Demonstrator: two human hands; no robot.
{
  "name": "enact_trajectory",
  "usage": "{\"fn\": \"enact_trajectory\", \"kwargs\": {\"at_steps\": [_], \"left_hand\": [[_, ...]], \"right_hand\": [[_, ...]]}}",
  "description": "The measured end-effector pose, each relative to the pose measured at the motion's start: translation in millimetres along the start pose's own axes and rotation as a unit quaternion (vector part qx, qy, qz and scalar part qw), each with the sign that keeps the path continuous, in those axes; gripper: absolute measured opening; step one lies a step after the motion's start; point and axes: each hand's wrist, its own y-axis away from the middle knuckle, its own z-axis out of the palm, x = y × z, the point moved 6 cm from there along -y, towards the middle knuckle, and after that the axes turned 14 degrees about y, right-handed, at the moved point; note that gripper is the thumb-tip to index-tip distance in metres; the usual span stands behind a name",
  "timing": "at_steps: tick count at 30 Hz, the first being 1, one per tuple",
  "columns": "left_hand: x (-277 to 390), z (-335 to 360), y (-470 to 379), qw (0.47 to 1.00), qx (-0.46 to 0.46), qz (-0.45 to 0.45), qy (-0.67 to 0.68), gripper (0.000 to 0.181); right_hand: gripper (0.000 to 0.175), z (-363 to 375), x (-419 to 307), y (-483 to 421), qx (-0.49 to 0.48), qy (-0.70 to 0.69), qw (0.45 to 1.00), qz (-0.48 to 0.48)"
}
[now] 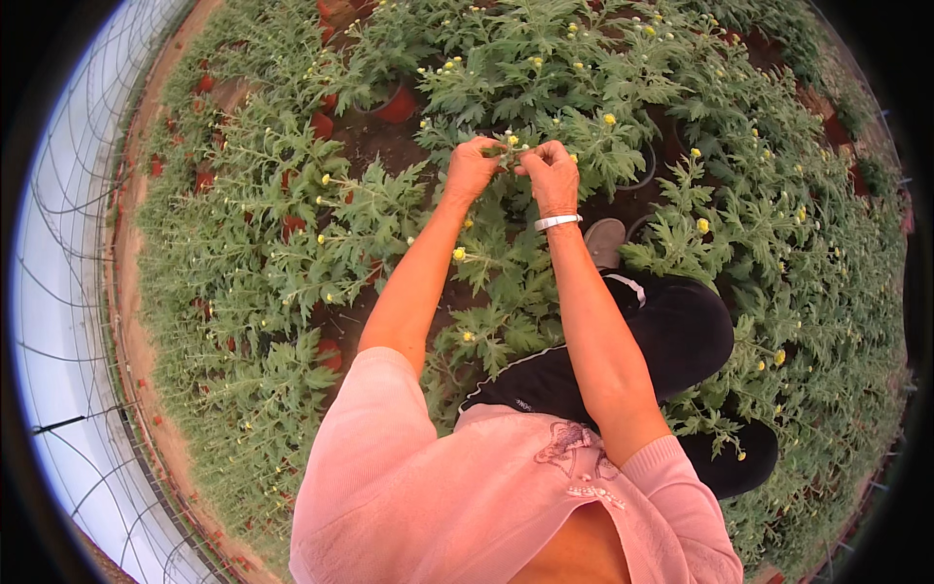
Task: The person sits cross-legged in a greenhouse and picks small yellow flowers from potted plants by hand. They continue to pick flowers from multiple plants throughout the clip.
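Note:
My left hand (471, 169) reaches forward with thumb and forefinger pinched on the budding stem tip of a potted chrysanthemum. Close by on the right, my right hand (552, 174) has its fingertips drawn together at the same tip, and a white band (558, 222) circles that wrist. Between the two hands shows a cluster of small yellow-green buds (513, 139). What exactly lies between the right fingertips is too small to make out. Lobed green chrysanthemum leaves (503, 281) spread below my forearms, with a yellow flower bud (459, 254) among them.
Dense chrysanthemum plants surround me, many in red pots (398, 106) on brown soil (368, 142). My shoe (604, 242) and bent knee in black trousers (678, 328) sit among the foliage. At the far left, a greenhouse wall of pale film (66, 292) rises beyond a dirt strip (131, 270).

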Motion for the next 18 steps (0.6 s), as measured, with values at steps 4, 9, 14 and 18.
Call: {"fn": "enact_trajectory", "kwargs": {"at_steps": [4, 9, 14, 18], "left_hand": [[0, 1, 2, 0.999, 0.002, 0.024, 0.024, 0.015], [-1, 0, 4, 0.997, -0.012, 0.068, -0.044, 0.015], [3, 0, 5, 0.997, -0.012, 0.061, -0.036, 0.016], [9, -1, 9, 0.999, 0.025, 0.038, 0.014, 0.015]], "right_hand": [[0.019, 2, -3, 2, 0.053, 0.070, 0.994, -0.066], [0.022, 6, -3, 3, 0.012, 0.052, 0.998, -0.032], [0.026, 6, -6, 11, -0.030, 0.027, 0.999, 0.018], [0.034, 3, -7, 9, -0.039, 0.031, 0.999, 0.017]]}}
